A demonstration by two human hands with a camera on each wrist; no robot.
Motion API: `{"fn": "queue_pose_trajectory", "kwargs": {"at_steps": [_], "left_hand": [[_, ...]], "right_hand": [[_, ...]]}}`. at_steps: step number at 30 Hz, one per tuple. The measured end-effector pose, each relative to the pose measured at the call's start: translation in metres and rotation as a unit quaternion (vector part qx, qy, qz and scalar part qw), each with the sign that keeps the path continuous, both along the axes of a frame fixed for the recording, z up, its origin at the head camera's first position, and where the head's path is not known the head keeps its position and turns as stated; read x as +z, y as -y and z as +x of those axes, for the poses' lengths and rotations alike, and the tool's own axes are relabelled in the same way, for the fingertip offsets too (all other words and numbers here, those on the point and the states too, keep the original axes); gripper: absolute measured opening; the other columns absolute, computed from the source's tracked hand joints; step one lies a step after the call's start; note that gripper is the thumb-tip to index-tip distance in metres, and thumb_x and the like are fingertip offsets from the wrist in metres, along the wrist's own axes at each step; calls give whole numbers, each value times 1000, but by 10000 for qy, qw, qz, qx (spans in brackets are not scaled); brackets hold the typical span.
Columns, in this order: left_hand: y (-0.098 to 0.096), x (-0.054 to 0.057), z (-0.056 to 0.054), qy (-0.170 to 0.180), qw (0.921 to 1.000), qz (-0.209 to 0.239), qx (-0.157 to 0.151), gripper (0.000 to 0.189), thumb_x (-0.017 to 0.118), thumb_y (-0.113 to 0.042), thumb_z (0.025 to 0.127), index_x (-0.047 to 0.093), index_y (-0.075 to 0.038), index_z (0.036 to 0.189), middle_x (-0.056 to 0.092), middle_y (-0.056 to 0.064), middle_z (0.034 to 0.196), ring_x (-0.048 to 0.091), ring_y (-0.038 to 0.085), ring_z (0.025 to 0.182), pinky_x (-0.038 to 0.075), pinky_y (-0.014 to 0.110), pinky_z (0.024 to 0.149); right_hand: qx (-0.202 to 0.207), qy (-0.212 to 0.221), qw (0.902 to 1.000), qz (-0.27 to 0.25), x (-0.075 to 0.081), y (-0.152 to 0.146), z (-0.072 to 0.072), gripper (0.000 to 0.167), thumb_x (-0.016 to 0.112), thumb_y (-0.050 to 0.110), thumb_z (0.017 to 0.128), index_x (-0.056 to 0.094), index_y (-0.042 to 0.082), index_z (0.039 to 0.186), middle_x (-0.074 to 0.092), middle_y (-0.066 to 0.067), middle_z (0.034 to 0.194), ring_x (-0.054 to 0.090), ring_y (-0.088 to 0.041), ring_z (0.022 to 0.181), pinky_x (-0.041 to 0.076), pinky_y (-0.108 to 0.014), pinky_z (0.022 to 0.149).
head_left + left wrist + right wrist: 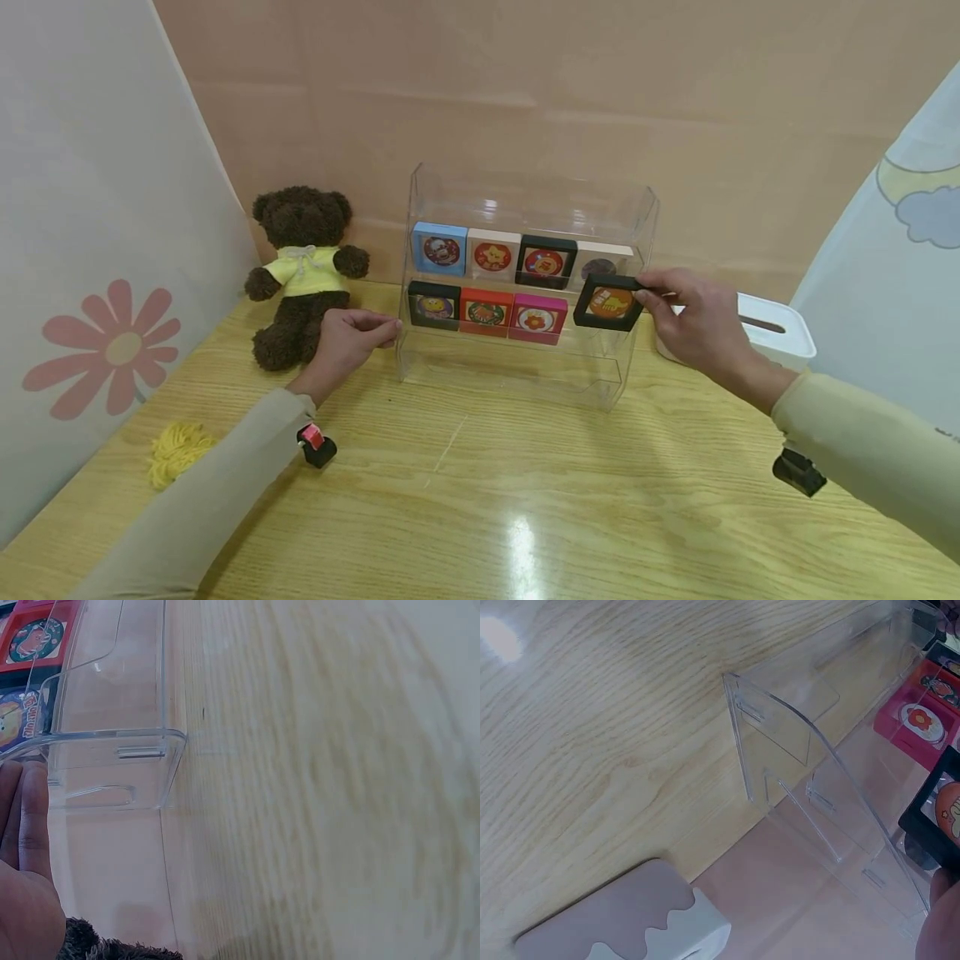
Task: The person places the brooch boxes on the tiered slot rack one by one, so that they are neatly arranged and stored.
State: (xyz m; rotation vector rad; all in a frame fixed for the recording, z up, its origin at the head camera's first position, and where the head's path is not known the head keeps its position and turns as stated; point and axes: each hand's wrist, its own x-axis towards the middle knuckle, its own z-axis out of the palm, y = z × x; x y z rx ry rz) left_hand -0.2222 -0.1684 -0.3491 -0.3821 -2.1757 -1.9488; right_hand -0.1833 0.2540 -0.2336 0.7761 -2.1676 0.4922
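Note:
A clear acrylic display rack (510, 367) stands on the table with square framed badges in two rows. My right hand (693, 321) pinches the right side of a black square frame (607, 302) with an orange round picture. That frame tilts at the right end of the lower row, overlapping a pale frame (600, 260) above. Along the lower row sit a black frame (434, 307), a red one (486, 311) and a magenta one (537, 318). At the rack's left side, my left hand (348, 346) pinches the edge of its side panel; its fingers (34, 817) reach along the panel.
A brown teddy bear (303, 275) in a yellow top sits behind my left hand. Yellow yarn (178, 450) lies by the left forearm. A white tissue box (783, 321) stands right of the rack, behind my right wrist. A peach backdrop (525, 83) rises behind.

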Motion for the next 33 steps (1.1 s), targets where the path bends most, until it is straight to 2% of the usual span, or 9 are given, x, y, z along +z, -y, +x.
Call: {"fn": "queue_pose_trajectory", "kwargs": {"at_steps": [12, 16, 19, 33], "left_hand": [[-3, 0, 0, -80, 9999, 122, 51, 26, 74, -14, 85, 71, 11, 93, 71, 9, 75, 69, 20, 69, 59, 35, 68], [-3, -1, 0, -108, 9999, 59, 104, 25, 74, -14, 85, 72, 10, 92, 70, 8, 74, 69, 19, 67, 59, 35, 67], [-3, -1, 0, -150, 9998, 31, 95, 25, 74, -14, 85, 72, 10, 92, 70, 9, 74, 69, 18, 67, 59, 35, 66], [0, -1, -2, -1, 10000, 68, 28, 26, 73, -14, 85, 71, 10, 94, 71, 9, 77, 69, 18, 68, 59, 33, 67]], "right_hand": [[-58, 140, 9999, 27, -1, 1, -12, 19, 72, -11, 78, 70, -6, 96, 69, -17, 88, 68, -28, 69, 37, -2, 64], [-91, 193, 9997, 123, -7, 4, -14, 16, 71, -11, 78, 69, -8, 93, 68, -17, 89, 68, -29, 70, 52, -22, 60], [-81, 240, 9995, 190, -11, 6, -14, 14, 71, -10, 78, 69, -9, 92, 67, -17, 91, 67, -29, 71, 56, -40, 58], [-151, 370, 9988, 290, -18, 13, -6, 12, 73, -9, 76, 69, -7, 87, 61, -14, 84, 62, -28, 67, 54, -41, 57]]}}
